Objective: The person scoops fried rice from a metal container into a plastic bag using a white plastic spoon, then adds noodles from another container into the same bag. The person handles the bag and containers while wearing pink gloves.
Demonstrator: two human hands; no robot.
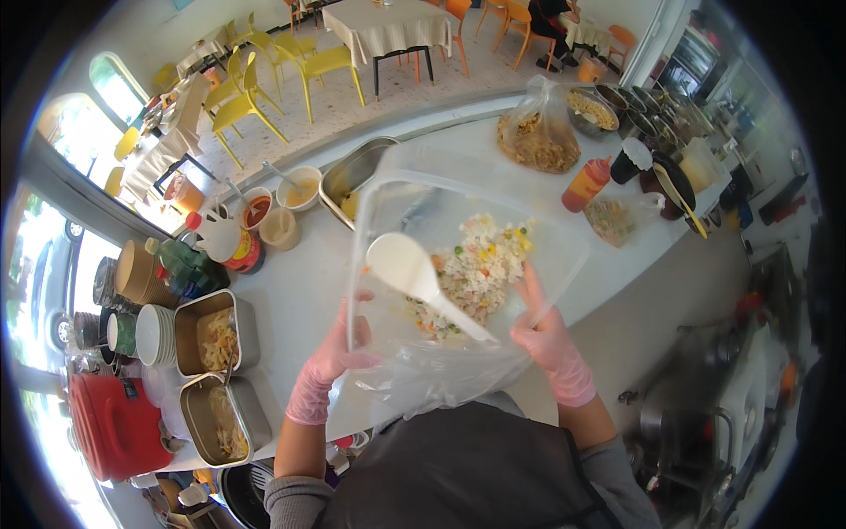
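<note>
Both my hands wear thin pink gloves and grip a translucent plastic container (pixel 390 192), tilted over the counter's near side. My left hand (pixel 340 350) has hold of its left wall, and my right hand (pixel 548 347) grips the right wall with fingers spread along it. Inside lies rice mixed with diced vegetables (pixel 479 264). A white plastic rice paddle (pixel 406 264) rests in the container, its bowl towards the upper left and its handle towards me. A crumpled clear plastic bag (pixel 443 373) hangs at the container's near edge, between my hands and my dark apron.
Metal food pans (pixel 248 330), stacked bowls (pixel 155 334) and bottles (pixel 228 241) line the left. Beyond stand sauce bowls (pixel 301 188), another pan (pixel 357 165), a bagged food portion (pixel 538 142) and a squeeze bottle (pixel 587 185). A seated person (pixel 552 26) is across the room.
</note>
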